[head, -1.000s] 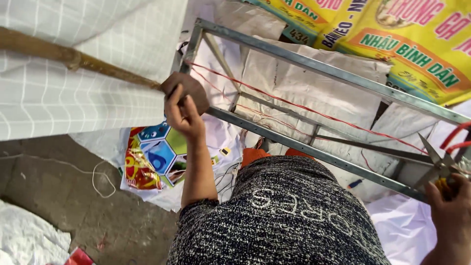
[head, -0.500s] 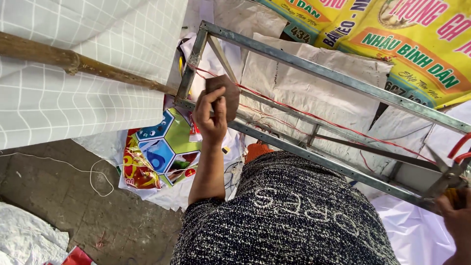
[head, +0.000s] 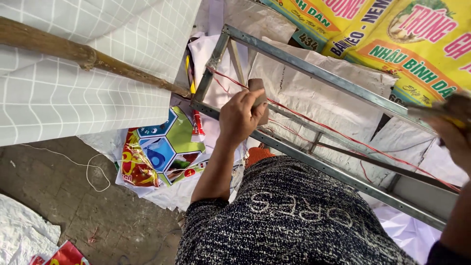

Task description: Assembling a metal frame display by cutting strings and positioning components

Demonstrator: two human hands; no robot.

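My left hand (head: pixel 239 117) grips a small brown block (head: pixel 258 88) and holds it against a red string (head: pixel 314 122) stretched across a grey metal frame (head: pixel 314 73). The hand rests just above the frame's near rail (head: pixel 324 167). At the right edge my right hand (head: pixel 456 137) is blurred, up by the frame's far rail. Its fingers are closed around a yellow-handled tool (head: pixel 461 122), most of which is hidden. My dark speckled knit sleeve and body (head: pixel 284 221) fill the lower middle.
White woven sacks (head: pixel 319 98) lie under the frame. A wooden pole (head: pixel 73 51) crosses a white checked cloth (head: pixel 73 93) at upper left. A colourful printed bag (head: pixel 162 147) and a loose white cord (head: pixel 93 172) lie on the dirt floor. A yellow banner (head: pixel 412 39) hangs at upper right.
My left hand has moved right along the frame, away from the pole's end, onto the red string. My right hand has risen from the frame's lower right corner to the far rail.
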